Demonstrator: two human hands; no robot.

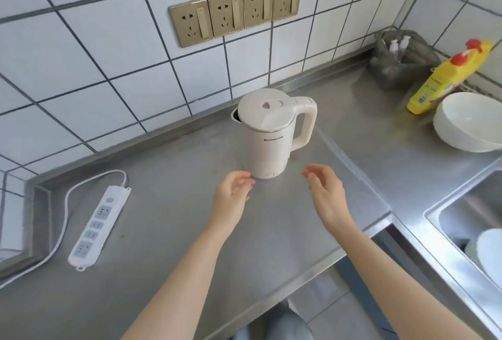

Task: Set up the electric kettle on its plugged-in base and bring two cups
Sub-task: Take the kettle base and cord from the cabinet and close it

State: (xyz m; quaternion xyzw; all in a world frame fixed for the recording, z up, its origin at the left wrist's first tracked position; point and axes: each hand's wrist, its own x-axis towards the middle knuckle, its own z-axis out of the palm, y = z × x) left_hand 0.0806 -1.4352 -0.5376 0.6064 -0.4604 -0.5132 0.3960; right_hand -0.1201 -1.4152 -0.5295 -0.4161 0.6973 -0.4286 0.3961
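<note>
The desk (168,231) is brushed metal with a dull sheen. The kettle (271,133) is smooth cream plastic, matt. Wall tiles (81,68) are glossy white. The sockets (235,12), upper centre, have brassy metallic plates.

Cream-white kettle (271,133) on dull grey steel counter (168,231); white wall tiles (81,73) gridded with dark grout; brass-gold sockets (235,12); white power strip (99,227), grey outlets; yellow, red-capped bottle (445,78); white bowl (470,122)

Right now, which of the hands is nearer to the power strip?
Left. The left hand hovers over the counter just right of the power strip, in front of the kettle. The right hand is farther right, beyond the left hand.
</note>
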